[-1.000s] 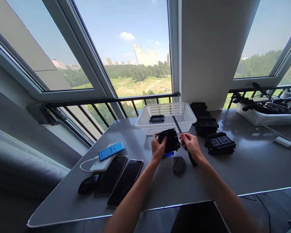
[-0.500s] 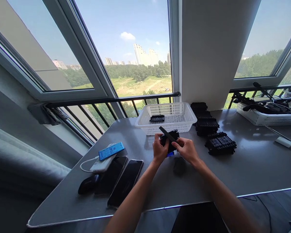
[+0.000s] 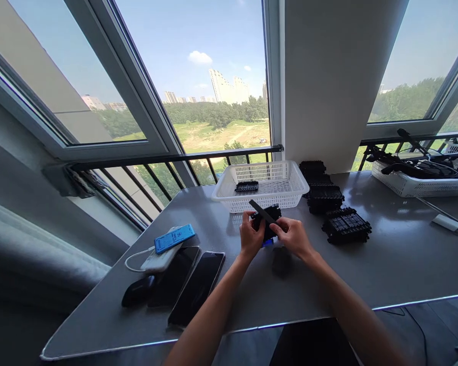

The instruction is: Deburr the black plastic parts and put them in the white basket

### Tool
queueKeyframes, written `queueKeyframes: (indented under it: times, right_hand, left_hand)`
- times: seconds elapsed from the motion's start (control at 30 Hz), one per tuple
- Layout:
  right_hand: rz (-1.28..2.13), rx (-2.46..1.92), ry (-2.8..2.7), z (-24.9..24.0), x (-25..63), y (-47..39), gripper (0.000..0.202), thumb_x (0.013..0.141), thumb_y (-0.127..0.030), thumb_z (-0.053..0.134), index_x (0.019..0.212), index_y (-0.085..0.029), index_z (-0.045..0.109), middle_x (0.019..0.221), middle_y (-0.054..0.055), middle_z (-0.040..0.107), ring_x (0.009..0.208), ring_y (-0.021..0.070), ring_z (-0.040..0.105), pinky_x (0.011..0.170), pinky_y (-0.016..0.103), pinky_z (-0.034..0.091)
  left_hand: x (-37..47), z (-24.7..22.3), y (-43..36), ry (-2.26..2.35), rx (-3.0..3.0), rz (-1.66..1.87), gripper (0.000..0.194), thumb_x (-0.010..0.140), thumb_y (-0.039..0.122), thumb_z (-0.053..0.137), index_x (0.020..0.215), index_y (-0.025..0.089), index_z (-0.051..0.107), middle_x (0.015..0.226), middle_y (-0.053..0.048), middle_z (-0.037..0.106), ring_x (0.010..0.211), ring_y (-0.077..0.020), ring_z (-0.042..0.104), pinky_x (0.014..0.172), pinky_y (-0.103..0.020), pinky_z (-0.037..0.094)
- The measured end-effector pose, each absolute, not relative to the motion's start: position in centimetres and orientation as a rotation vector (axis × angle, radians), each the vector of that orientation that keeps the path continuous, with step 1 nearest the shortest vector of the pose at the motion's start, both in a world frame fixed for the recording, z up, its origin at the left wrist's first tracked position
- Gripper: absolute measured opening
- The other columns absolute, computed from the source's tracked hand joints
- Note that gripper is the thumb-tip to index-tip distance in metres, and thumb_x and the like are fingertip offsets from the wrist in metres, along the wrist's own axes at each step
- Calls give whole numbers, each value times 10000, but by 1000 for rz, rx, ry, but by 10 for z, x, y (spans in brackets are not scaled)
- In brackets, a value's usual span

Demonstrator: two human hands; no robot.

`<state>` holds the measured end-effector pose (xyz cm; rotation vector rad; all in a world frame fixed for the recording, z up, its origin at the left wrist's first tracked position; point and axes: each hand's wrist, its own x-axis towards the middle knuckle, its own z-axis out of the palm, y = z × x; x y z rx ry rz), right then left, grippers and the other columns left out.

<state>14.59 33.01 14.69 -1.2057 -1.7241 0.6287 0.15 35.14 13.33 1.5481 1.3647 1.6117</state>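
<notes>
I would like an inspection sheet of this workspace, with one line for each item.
Surface: grey table, smooth, reflecting light.
Job's things: black panel and dark flat strip, held; more black pieces at the right; white basket behind.
Clutter: black mouse, two dark flat devices, blue device on white block, dark lump.
Hands: left hand grips the panel; right hand holds the strip across it.
Cables: white cable loops by the block; floor cable at lower right.
Surroundings: windows, black railing.
</notes>
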Motion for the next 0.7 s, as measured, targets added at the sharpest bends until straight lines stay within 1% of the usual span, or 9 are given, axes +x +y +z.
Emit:
queueKeyframes:
  times: [0.07,0.23,0.4,0.53,0.6,0.7]
  right_hand:
    - [607,-1213,-1726,147,145,330,329,865,-456,528,684,-197,620,581,7,606,527,145,510,520,261,306]
    - [490,-1303,-1644,147,148,332,319,868,-460,516,739,-202,653,629,28,644,545,161,531,531,272,316]
    - [679,-1160,-1741,147,144,329,322,866,-453,521,700,-198,626,573,2,601,534,146,514,517,252,327]
    - [657,-1172,-1765,146,143,330,333,864,-446,529,660,-195,606,544,-12,570,509,130,468,501,251,297]
    - [612,-1193,-1753,146,144,331,338,867,-445,531,650,-195,601,557,-9,579,512,130,469,508,255,290]
    - [549,-1227,-1746,146,146,332,323,880,-439,529,683,-198,617,618,8,632,546,147,520,532,261,303]
  left_hand:
    - [2,133,351,1364,1546,1610,282,749,329,616,927,220,427,575,53,583,509,-140,565,493,-222,394]
    - [0,135,353,1361,1503,1650,279,748,328,611,941,218,442,664,20,631,602,-161,626,556,-242,442]
    - [0,135,353,1349,1526,1621,273,719,292,619,912,223,437,595,53,597,532,-140,582,517,-223,403]
    - [1,133,352,1350,1517,1615,279,711,287,625,904,226,432,584,59,588,521,-137,570,499,-217,385]
    - [1,133,352,1346,1522,1621,286,719,300,624,920,222,437,598,49,597,535,-143,578,511,-225,401]
    - [0,133,353,1358,1535,1628,284,732,319,623,926,219,441,614,35,607,556,-154,593,535,-237,419]
